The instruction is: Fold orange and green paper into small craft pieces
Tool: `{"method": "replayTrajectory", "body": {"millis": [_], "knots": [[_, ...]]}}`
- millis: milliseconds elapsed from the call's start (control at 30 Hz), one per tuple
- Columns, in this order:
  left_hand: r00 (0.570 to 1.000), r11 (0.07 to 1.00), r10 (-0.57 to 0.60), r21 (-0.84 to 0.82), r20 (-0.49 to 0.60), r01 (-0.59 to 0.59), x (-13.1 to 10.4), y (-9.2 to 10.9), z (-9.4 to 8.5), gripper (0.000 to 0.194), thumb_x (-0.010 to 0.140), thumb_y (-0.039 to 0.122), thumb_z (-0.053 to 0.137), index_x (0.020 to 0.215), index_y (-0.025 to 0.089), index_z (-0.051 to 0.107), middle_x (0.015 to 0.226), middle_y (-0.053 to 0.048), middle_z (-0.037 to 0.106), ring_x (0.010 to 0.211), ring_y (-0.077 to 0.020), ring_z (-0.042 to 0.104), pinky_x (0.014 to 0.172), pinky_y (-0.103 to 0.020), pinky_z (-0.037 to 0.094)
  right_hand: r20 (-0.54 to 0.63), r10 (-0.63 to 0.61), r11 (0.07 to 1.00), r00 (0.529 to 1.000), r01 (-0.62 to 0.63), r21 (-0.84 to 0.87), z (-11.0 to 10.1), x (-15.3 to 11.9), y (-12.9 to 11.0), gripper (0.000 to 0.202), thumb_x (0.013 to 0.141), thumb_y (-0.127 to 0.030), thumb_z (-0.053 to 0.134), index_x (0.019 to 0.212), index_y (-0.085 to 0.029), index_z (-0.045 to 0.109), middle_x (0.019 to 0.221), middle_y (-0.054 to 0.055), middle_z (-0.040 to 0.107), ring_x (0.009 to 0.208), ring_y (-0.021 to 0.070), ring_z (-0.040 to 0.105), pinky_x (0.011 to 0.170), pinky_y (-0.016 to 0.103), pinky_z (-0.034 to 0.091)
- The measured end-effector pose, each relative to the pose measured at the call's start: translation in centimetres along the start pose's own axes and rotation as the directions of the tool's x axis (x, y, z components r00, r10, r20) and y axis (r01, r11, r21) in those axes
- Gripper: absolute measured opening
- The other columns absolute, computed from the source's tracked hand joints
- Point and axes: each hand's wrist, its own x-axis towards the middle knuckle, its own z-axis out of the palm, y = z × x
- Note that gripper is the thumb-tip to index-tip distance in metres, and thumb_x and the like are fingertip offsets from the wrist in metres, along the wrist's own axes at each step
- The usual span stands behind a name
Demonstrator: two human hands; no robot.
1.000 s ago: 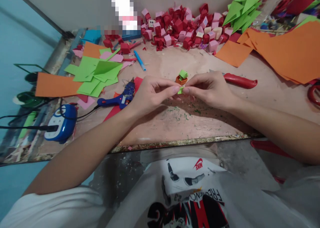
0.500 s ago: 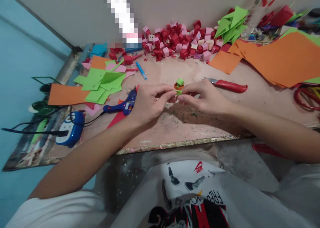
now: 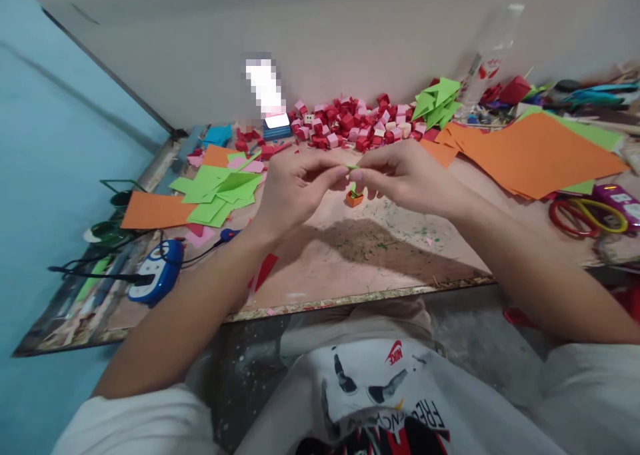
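Note:
Between my two hands, just above the table (image 3: 320, 275), is a small piece of green paper (image 3: 353, 167). My left hand (image 3: 305, 185) pinches its left end between thumb and fingers. The right end is pinched in my right hand (image 3: 400, 178). Only a thin green strip shows; my fingers cover the rest. Below the fingertips a small orange paper box (image 3: 355, 200) with green paper in it stands on the table, apart from my hands.
Many red and pink paper cubes (image 3: 350, 125) are heaped along the wall. Green sheets (image 3: 220, 192) lie at left, near a blue-and-white power socket (image 3: 159, 272). Orange sheets (image 3: 530, 152), scissors (image 3: 590, 216) and a plastic bottle (image 3: 487, 68) are at right. A lit phone (image 3: 267, 88) leans behind.
The camera view has tilted up. Both hands have lifted with the green paper, and the orange box now shows below my fingers rather than beyond them. My hands now hide the red-handled knife.

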Motion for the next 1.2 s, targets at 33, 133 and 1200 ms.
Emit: {"method": "replayTrajectory", "body": {"millis": [33,133,1200], "knots": [[0.998,0.997,0.061,0.038,-0.033,-0.06,0.3,0.4,0.1,0.015,0.104,0.031,0.082,0.094,0.024,0.091,0.086,-0.002,0.088,0.076,-0.0175,0.082,0.075,-0.03,0.069,-0.036,0.013,0.997,0.999,-0.01,0.071,-0.2,0.2,-0.1,0.031,0.109,-0.042,0.079,0.09,-0.018,0.084,0.078,0.004,0.076,0.066,0.0165,0.066,0.062,0.03,0.048],[0.993,0.991,0.115,0.063,-0.025,-0.114,0.3,1.3,0.1,0.013,0.104,0.025,0.081,0.098,0.025,0.092,0.087,-0.001,0.088,0.077,-0.0169,0.082,0.074,-0.029,0.068,-0.129,0.009,0.983,0.992,0.015,0.18,-0.3,0.1,0.6,0.026,0.106,-0.043,0.085,0.099,-0.019,0.09,0.086,0.006,0.082,0.069,0.018,0.072,0.066,0.031,0.058],[0.995,0.992,0.065,0.106,0.079,-0.073,-3.2,-3.5,0.8,0.009,0.097,0.03,0.094,0.091,0.026,0.088,0.094,-0.004,0.088,0.086,-0.0203,0.081,0.084,-0.035,0.063,0.082,0.463,0.537,0.882,-0.353,0.766,4.6,-1.5,5.7,0.027,0.075,-0.027,0.108,0.098,-0.022,0.094,0.09,0.004,0.088,0.076,0.0185,0.08,0.066,0.028,0.068]]}}
